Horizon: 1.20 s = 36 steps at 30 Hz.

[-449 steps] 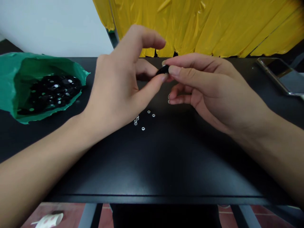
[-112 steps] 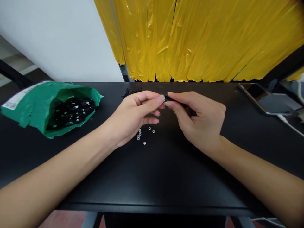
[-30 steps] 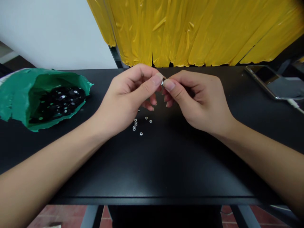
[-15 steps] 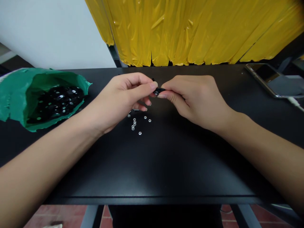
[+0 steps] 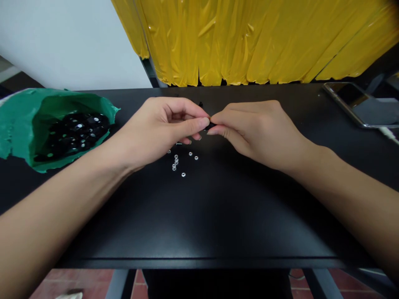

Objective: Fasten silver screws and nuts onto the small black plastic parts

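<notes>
Over the middle of the black table (image 5: 199, 216), my left hand (image 5: 165, 126) and my right hand (image 5: 262, 131) meet at the fingertips. Both pinch a small black part (image 5: 210, 126), mostly covered by the thumbs and index fingers. Several small silver nuts (image 5: 176, 160) lie loose on the table just below my left hand. A small screw (image 5: 178, 143) lies by its fingers. Behind the fingertips, a small dark piece (image 5: 200, 104) sits on the table.
A torn green bag (image 5: 18, 124) holding many black parts (image 5: 77, 128) lies open at the left. At the back right is a phone (image 5: 352, 101) with a white cable (image 5: 388, 133). Yellow plastic sheeting (image 5: 218, 41) hangs behind the table.
My left thumb and fingers have shifted slightly right, closer to my right fingertips, and cover more of the black part. The nuts and bag stay in place.
</notes>
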Each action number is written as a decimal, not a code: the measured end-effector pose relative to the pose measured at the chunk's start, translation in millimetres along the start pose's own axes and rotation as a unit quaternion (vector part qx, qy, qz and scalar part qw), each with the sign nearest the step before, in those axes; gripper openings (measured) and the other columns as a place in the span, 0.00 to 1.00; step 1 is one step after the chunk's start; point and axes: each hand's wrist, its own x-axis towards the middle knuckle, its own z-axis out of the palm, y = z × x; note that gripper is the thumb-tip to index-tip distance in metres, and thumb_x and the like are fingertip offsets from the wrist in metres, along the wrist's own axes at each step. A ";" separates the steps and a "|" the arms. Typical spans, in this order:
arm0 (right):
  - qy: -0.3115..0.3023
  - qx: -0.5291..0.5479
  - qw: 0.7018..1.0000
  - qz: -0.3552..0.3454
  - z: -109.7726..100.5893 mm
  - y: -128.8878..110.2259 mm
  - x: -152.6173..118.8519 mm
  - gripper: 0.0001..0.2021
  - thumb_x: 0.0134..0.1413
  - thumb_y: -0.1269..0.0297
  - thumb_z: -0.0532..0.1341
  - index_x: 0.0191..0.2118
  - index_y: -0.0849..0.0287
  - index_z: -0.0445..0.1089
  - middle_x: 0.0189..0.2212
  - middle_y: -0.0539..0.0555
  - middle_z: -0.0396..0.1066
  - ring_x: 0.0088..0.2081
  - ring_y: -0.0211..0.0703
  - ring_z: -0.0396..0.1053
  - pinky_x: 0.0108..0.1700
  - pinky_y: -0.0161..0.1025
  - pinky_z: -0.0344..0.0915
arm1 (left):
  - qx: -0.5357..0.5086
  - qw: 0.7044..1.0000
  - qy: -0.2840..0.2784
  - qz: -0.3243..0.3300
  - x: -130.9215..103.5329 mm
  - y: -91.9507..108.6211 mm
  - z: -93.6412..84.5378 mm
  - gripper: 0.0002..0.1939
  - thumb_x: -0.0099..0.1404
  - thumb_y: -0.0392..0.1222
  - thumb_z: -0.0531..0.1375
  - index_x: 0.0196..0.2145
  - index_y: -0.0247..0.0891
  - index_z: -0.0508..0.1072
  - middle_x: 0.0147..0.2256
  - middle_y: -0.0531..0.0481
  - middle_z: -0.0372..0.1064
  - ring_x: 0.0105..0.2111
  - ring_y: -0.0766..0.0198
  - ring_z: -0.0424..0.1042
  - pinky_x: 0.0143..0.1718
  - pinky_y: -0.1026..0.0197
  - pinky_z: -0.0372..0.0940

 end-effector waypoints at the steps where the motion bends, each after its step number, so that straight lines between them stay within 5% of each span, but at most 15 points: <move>1: -0.001 -0.004 1.000 -0.002 -0.2 0.2 -0.1 0.14 0.75 0.60 0.55 0.42 0.58 0.76 0.35 0.52 0.76 0.36 0.45 0.75 0.37 0.41 0.62 | 0.005 1.000 -0.002 -0.001 0.2 -0.4 -0.5 0.01 0.65 0.36 0.69 0.36 0.38 0.83 0.30 0.51 0.79 0.29 0.70 0.75 0.31 0.70 0.71; 12: -0.005 0.013 1.000 -0.012 -0.2 1.3 -0.9 0.14 0.75 0.58 0.56 0.44 0.56 0.78 0.36 0.51 0.78 0.37 0.46 0.76 0.36 0.41 0.61 | 0.058 0.997 0.002 0.054 -4.4 1.4 1.8 0.09 0.65 0.46 0.71 0.31 0.41 0.79 0.29 0.52 0.79 0.29 0.65 0.76 0.31 0.64 0.72; 21: 0.052 0.015 0.999 -0.002 3.1 5.3 -1.7 0.10 0.72 0.59 0.59 0.43 0.53 0.77 0.34 0.51 0.78 0.34 0.45 0.74 0.35 0.42 0.60 | -0.089 0.996 -0.004 -0.006 -3.3 1.0 3.8 0.05 0.64 0.37 0.70 0.38 0.40 0.79 0.32 0.52 0.80 0.33 0.64 0.81 0.33 0.65 0.75; 36: 0.067 -0.023 0.998 0.002 5.6 5.1 -3.6 0.14 0.73 0.58 0.57 0.37 0.54 0.78 0.35 0.52 0.81 0.35 0.47 0.76 0.34 0.43 0.62 | -0.111 0.992 0.016 -0.052 -3.0 -0.4 5.3 0.05 0.63 0.35 0.70 0.38 0.38 0.82 0.32 0.50 0.82 0.37 0.59 0.85 0.37 0.63 0.79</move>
